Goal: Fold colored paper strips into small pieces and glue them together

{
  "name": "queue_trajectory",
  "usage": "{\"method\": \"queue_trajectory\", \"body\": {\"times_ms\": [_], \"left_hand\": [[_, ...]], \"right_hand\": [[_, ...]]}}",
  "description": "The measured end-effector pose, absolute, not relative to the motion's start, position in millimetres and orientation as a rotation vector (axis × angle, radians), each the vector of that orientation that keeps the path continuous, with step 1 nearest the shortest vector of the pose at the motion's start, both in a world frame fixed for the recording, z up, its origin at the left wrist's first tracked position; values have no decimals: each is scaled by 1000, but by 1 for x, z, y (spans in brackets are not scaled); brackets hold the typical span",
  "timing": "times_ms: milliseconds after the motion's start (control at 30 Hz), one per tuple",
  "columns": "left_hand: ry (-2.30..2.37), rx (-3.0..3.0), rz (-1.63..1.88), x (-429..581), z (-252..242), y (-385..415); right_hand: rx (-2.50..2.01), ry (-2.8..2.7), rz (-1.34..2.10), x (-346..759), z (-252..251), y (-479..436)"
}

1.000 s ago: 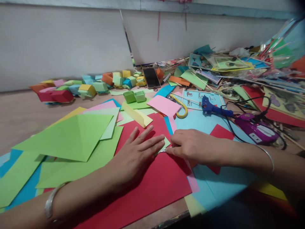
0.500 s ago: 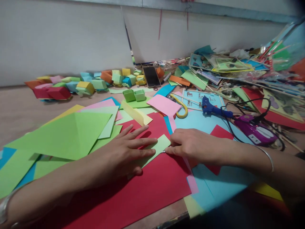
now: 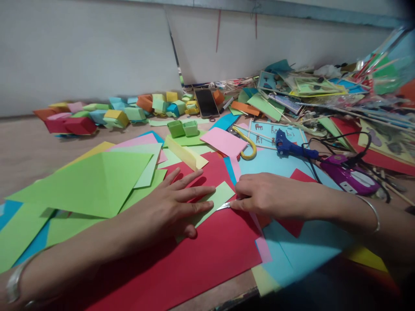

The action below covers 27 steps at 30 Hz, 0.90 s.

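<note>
A folded-looking strip of pale green paper (image 3: 223, 194) lies slantwise on a large red sheet (image 3: 207, 255). Flat on that strip presses my left hand (image 3: 181, 203), its fingers spread. At the strip's right end, my right hand (image 3: 253, 194) is closed around a slim silver blade (image 3: 223, 206). Its pointed tip rests along the paper's near edge; the handle is hidden in my fingers. Just beyond my left fingertips stands a creased yellow paper piece (image 3: 188, 154).
Green sheets (image 3: 94, 181) overlap on the left. Behind sit two small green paper boxes (image 3: 175, 128), a row of coloured paper boxes (image 3: 81, 124) and a phone (image 3: 206, 103). On the right lie a blue glue gun (image 3: 292, 147), a purple power strip (image 3: 352, 175) and piled craft scraps.
My right hand has slid slightly to the right, and more of the silver blade shows at the strip's edge. The left hand stays pressed in nearly the same spot.
</note>
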<state>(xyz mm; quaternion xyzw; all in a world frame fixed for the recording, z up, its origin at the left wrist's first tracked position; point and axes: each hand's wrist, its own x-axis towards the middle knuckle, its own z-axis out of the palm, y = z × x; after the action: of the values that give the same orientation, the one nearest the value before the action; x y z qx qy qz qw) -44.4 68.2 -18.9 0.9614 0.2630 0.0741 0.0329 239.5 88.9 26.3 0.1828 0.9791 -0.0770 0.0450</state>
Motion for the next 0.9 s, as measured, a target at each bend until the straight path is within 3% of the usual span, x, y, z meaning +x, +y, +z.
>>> {"method": "queue_trajectory", "body": {"times_ms": [167, 367, 900], "left_hand": [[948, 2920, 307, -28, -26, 58], [1024, 2844, 471, -21, -23, 49], [950, 2932, 233, -36, -25, 55]], "right_hand": [[445, 3042, -136, 239, 21, 88], [663, 2989, -275, 238, 23, 89], [521, 2900, -386, 238, 39, 93]]}}
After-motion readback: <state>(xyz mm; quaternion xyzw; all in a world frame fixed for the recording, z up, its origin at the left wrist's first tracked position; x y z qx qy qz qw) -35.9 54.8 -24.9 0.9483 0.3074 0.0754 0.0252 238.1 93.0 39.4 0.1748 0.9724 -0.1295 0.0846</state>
